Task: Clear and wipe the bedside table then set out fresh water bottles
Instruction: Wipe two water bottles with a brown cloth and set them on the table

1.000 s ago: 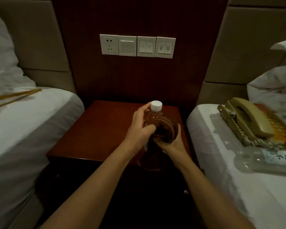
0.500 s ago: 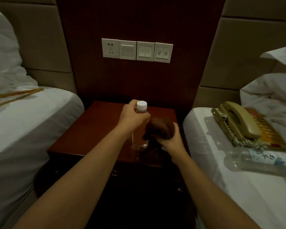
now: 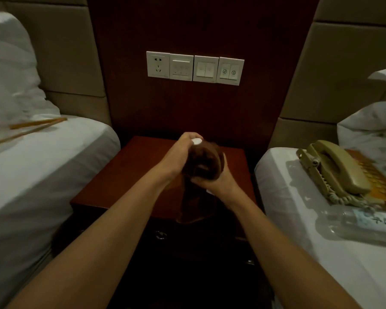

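Over the reddish-brown bedside table (image 3: 125, 179), my left hand (image 3: 178, 157) grips the neck of a clear water bottle whose white cap (image 3: 197, 141) peeks out above my fingers. My right hand (image 3: 216, 181) holds a dark brown cloth (image 3: 202, 163) bunched around the bottle's body, so most of the bottle is hidden. A tail of the cloth hangs down to the table's front edge. A second water bottle (image 3: 361, 226) with a printed label lies on its side on the right bed.
White beds flank the table left (image 3: 38, 175) and right (image 3: 299, 219). A beige telephone (image 3: 334, 172) rests on an orange booklet on the right bed. Thin yellow sticks (image 3: 31, 127) lie on the left bed. A switch and socket panel (image 3: 194, 68) is on the dark wall behind.
Half a second ago the bottle stood on the table with the cloth beside it; now the cloth is wrapped over the bottle and both hands are together on it.
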`<state>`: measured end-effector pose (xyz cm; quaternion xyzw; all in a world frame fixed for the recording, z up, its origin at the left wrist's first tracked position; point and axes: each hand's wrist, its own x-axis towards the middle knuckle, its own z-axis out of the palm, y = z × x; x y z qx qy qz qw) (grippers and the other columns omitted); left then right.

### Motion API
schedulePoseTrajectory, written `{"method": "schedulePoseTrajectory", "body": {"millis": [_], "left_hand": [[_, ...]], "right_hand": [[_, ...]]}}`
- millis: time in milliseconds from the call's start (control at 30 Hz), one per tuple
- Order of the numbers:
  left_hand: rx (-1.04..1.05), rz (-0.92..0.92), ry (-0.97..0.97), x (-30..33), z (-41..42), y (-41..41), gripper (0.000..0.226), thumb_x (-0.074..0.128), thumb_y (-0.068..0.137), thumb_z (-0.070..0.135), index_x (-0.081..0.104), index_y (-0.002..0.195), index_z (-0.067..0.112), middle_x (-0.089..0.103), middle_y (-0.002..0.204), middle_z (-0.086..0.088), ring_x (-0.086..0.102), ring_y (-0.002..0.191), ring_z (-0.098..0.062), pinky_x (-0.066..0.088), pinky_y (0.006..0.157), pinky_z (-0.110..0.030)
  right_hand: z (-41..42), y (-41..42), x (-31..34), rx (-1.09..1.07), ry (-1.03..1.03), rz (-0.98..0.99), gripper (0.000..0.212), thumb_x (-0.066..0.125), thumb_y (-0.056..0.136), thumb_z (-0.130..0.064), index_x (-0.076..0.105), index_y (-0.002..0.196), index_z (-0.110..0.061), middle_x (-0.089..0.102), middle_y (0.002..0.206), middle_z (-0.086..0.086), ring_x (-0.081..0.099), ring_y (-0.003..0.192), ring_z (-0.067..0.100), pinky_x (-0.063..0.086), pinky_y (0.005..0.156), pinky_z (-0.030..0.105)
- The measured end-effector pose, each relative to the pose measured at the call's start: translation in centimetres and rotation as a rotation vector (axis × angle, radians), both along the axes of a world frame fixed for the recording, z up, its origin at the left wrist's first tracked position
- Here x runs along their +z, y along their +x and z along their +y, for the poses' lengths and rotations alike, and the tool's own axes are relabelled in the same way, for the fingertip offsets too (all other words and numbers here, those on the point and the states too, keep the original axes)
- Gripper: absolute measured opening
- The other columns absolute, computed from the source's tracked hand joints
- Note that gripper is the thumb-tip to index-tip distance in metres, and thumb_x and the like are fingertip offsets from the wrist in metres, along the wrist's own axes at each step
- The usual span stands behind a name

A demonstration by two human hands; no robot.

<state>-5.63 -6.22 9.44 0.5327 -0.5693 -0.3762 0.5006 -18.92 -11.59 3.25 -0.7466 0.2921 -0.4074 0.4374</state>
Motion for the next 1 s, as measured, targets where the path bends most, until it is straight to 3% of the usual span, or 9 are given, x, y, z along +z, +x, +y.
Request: {"method": "schedulePoseTrajectory", "body": {"millis": [67, 167, 267, 333, 400, 567, 733, 833, 1000], "left_hand": [[-0.007, -0.076, -0.009, -0.1, -0.4, 0.5, 0.02, 0.036, 0.095, 0.033, 0.048, 0.111, 0.029, 0.051, 0.107, -0.002, 0.055, 0.094, -0.018, 0.047, 0.078, -0.031], [-0.014, -0.102, 0.008, -0.4, -0.8, 0.6, 0.027, 0.057, 0.093, 0.022, 0.045, 0.116, 0.027, 0.047, 0.109, 0.002, 0.056, 0.097, -0.016, 0.052, 0.08, -0.029], [0.02, -0.11, -0.023, -1.0, -1.0, 0.9, 0.041, 0.069, 0.086, 0.017, 0.044, 0.118, 0.024, 0.048, 0.112, -0.001, 0.059, 0.1, -0.019, 0.057, 0.082, -0.034], [0.075, -0.079, -0.033, -1.3, -1.3, 1.0, 0.04, 0.068, 0.086, 0.014, 0.045, 0.117, 0.025, 0.049, 0.115, -0.003, 0.059, 0.101, -0.022, 0.057, 0.081, -0.034], [0.134, -0.026, -0.032, -1.3, -1.3, 1.2, 0.038, 0.065, 0.087, 0.012, 0.046, 0.117, 0.024, 0.05, 0.114, -0.003, 0.058, 0.099, -0.02, 0.055, 0.074, -0.03], [0.298, 0.104, -0.062, -1.0, -0.5, 2.1, 0.03, 0.057, 0.092, 0.007, 0.046, 0.117, 0.02, 0.047, 0.1, 0.005, 0.053, 0.086, -0.012, 0.05, 0.067, -0.027], [0.316, 0.077, -0.073, -1.1, 0.3, 3.3, 0.028, 0.054, 0.094, 0.007, 0.043, 0.114, 0.023, 0.044, 0.1, 0.006, 0.051, 0.087, -0.01, 0.05, 0.067, -0.027], [0.299, 0.023, -0.107, -1.6, 0.4, 4.0, 0.029, 0.055, 0.093, 0.009, 0.043, 0.117, 0.021, 0.047, 0.099, 0.005, 0.053, 0.088, -0.012, 0.05, 0.076, -0.033], [0.262, -0.009, -0.182, -2.3, -0.8, 3.3, 0.03, 0.059, 0.092, 0.012, 0.046, 0.116, 0.023, 0.053, 0.103, 0.004, 0.055, 0.09, -0.007, 0.047, 0.071, -0.022]], "right_hand": [[0.0, -0.1, -2.7, -0.034, 0.071, 0.036, 0.057, 0.08, 0.069, -0.004, 0.053, 0.117, -0.021, 0.06, 0.116, 0.0, 0.058, 0.11, -0.001, 0.05, 0.093, 0.024], [0.2, -0.1, -4.3, -0.096, 0.068, 0.084, 0.076, 0.085, 0.064, -0.022, 0.046, 0.129, -0.016, 0.057, 0.126, 0.001, 0.055, 0.118, 0.009, 0.049, 0.098, 0.043], [0.5, 0.3, -3.4, -0.094, -0.015, 0.082, 0.048, 0.077, 0.069, 0.003, 0.061, 0.108, -0.021, 0.064, 0.108, -0.001, 0.061, 0.103, -0.001, 0.054, 0.089, 0.028], [0.9, 0.8, -3.2, -0.107, -0.038, 0.077, 0.043, 0.076, 0.067, 0.0, 0.064, 0.104, -0.017, 0.067, 0.104, 0.004, 0.065, 0.1, 0.009, 0.056, 0.085, 0.036], [1.6, 1.2, -3.5, -0.14, 0.001, 0.129, 0.055, 0.079, 0.064, -0.016, 0.058, 0.115, -0.017, 0.064, 0.11, 0.003, 0.064, 0.099, 0.014, 0.057, 0.083, 0.042], [4.2, 2.0, -2.8, -0.22, 0.162, 0.351, 0.082, 0.081, 0.063, -0.043, 0.03, 0.126, -0.032, 0.058, 0.103, -0.01, 0.06, 0.089, 0.014, 0.053, 0.073, 0.033], [4.7, 2.2, -2.2, -0.204, 0.116, 0.493, 0.067, 0.073, 0.071, -0.029, 0.032, 0.124, -0.027, 0.059, 0.098, -0.004, 0.062, 0.088, 0.02, 0.056, 0.075, 0.04], [3.8, 1.0, -0.9, -0.233, 0.118, 0.48, 0.067, 0.073, 0.071, -0.023, 0.035, 0.126, -0.024, 0.059, 0.109, -0.001, 0.061, 0.098, 0.022, 0.054, 0.08, 0.038], [1.2, -2.2, 0.4, -0.432, -0.021, 0.639, 0.092, 0.076, 0.072, -0.031, 0.018, 0.144, -0.024, 0.042, 0.135, 0.008, 0.053, 0.114, 0.03, 0.05, 0.09, 0.044]]}}
